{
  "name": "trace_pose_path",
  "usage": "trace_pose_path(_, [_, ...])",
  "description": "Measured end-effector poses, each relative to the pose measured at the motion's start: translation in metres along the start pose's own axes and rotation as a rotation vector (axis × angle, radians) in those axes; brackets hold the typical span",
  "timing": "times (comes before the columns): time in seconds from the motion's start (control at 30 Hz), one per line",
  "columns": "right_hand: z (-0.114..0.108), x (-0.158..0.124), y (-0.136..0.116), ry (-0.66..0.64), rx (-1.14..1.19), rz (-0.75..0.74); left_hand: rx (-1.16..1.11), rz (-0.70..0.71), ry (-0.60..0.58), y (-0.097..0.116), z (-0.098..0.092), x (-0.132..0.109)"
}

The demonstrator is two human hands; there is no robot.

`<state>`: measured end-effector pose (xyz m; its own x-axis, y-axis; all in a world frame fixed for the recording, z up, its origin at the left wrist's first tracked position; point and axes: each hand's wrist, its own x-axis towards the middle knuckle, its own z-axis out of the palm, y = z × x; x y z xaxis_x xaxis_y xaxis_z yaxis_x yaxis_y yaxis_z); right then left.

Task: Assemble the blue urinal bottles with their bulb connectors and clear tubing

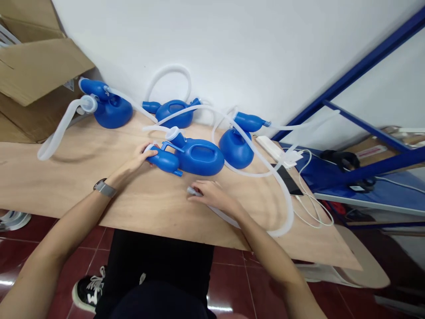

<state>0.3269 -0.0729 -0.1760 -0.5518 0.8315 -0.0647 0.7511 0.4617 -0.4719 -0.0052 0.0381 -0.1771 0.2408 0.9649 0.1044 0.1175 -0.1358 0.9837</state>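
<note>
So the blue bulb-shaped piece (168,160) is near the front-middle of the wooden surface (159,212), tilted a bit, spout end pointing right. The left grip (142,157) has its fingers wrapped around the pale-rimmed end. Right beside it, the big blue bottle (202,168) lies on its side, handle slot facing up, pale neck ring (173,132) at the upper left. A thin blue strap (172,146) sits between the two.

The right grip (214,195) is just in front of that bottle, pinching a greyish tube end (193,191). From there a clear tube (288,199) runs under the forearm and makes a huge loop on the right side. Can't tell exactly where it ends up in that tangle.

Behind are three more blue bottles with hoses: one at the left (114,115), one back in the middle (182,120), one to the right (234,153). Further out there's an open cardboard box (36,79) at far left. Over on the right: a white power strip (270,148), a dark phone-looking slab (289,180), some white cables (314,204), then a blue metal frame (365,62).
</note>
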Motion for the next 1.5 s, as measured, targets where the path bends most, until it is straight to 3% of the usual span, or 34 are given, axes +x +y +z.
trace_pose_path(0.17, [0.007, 0.001, 0.003, 0.194, 0.052, 0.046, 0.04, 0.054, 0.011, 0.011, 0.015, -0.012])
trace_pose_path(0.27, [0.011, 0.002, -0.001, 0.243, 0.11, 0.074, 0.09, 0.103, 0.003, 0.014, 0.026, -0.02])
trace_pose_path(0.43, [0.018, 0.003, -0.006, 0.245, 0.096, 0.102, 0.036, 0.098, -0.047, 0.009, 0.036, -0.03])
trace_pose_path(0.77, [0.023, -0.001, 0.004, 0.192, -0.123, 0.09, 0.103, 0.263, 0.008, 0.0, 0.064, -0.055])
trace_pose_path(0.87, [0.023, -0.001, 0.006, 0.225, -0.186, 0.036, 0.09, 0.369, 0.056, -0.014, 0.07, -0.057])
trace_pose_path(0.97, [0.022, -0.004, 0.005, 0.261, -0.243, 0.015, 0.088, 0.569, 0.087, -0.024, 0.071, -0.055])
trace_pose_path(1.07, [0.024, -0.007, 0.006, 0.211, -0.305, 0.015, 0.128, 0.76, 0.008, -0.024, 0.069, -0.053])
trace_pose_path(1.17, [0.027, -0.007, 0.013, 0.139, -0.324, -0.039, 0.234, 0.862, -0.131, -0.016, 0.065, -0.054])
trace_pose_path(1.23, [0.03, -0.002, 0.017, 0.136, -0.303, -0.085, 0.278, 0.842, -0.155, -0.012, 0.064, -0.054])
trace_pose_path(1.3, [0.032, 0.004, 0.02, 0.219, -0.29, -0.096, 0.27, 0.724, -0.067, -0.012, 0.064, -0.052])
trace_pose_path(1.43, [0.032, 0.013, 0.018, 0.583, -0.385, -0.146, 0.173, 0.365, 0.175, -0.013, 0.062, -0.043])
trace_pose_path(1.5, [0.031, 0.013, 0.018, 0.744, -0.459, -0.245, 0.11, 0.283, 0.224, -0.012, 0.059, -0.038])
